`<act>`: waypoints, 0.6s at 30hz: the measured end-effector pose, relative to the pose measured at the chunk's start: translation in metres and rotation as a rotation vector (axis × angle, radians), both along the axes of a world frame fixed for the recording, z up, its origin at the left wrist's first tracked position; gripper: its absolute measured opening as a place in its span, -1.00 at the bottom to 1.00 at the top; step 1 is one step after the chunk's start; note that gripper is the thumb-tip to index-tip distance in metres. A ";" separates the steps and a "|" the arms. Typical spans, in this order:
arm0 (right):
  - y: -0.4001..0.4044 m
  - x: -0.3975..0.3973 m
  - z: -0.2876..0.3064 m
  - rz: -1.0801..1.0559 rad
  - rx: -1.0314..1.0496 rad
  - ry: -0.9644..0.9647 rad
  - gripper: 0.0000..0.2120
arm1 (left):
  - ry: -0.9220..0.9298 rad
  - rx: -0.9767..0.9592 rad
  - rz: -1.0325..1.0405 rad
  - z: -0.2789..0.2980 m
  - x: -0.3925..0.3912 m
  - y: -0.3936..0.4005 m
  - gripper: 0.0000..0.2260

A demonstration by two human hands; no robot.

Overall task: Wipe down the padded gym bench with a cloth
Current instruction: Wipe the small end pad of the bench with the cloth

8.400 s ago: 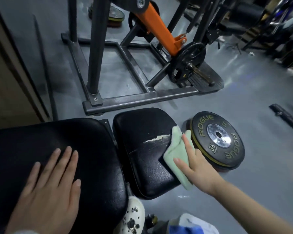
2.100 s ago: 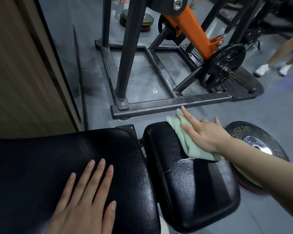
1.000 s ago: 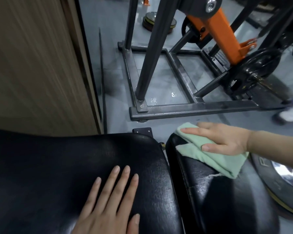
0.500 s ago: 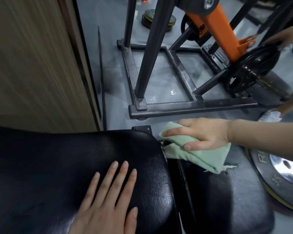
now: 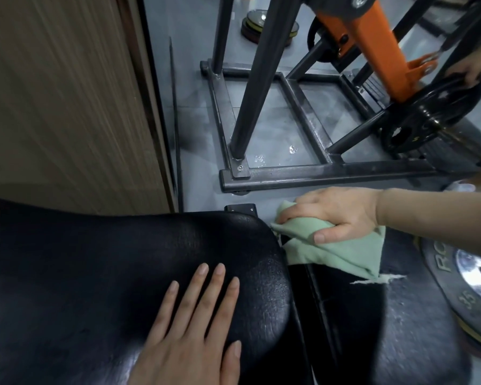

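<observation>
Pale green, soft folded cloth: lies bunched at the far corner of the smaller black padded seat section of the bench, reaching the gap beside the larger black padded section. Judged light, limp, prone to bunching; best pressed flat under a spread palm.
Right hand: grip curled over the cloth, thumb pinching its fold.
Left hand: released, fingers flat on the larger pad (bracing, apparently).
Seat vinyl: torn white patch beside the cloth, likely to snag.
Adjacent: round black weight plate.
</observation>
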State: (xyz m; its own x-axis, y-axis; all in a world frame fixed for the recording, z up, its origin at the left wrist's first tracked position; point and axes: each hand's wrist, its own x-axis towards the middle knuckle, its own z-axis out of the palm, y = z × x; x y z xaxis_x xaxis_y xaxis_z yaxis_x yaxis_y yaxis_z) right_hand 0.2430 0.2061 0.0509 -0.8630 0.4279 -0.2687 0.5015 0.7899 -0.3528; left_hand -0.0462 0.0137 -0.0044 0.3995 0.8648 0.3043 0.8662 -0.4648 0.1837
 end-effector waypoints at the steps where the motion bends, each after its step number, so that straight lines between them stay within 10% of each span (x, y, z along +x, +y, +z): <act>1: 0.000 -0.001 0.001 -0.012 0.000 0.006 -0.41 | 0.005 0.001 -0.001 0.000 0.000 0.000 -0.39; 18: -0.111 0.018 -0.002 -0.753 0.298 -0.185 -0.30 | -0.012 -0.013 -0.012 -0.002 -0.001 0.000 -0.38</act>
State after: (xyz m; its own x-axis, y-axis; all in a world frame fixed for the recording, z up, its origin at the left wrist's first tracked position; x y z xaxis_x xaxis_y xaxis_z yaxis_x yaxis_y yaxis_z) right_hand 0.2608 0.0952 0.0487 -0.2704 0.9490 -0.1623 0.9627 0.2671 -0.0421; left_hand -0.0471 0.0140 -0.0063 0.4059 0.8640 0.2980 0.8585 -0.4723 0.1999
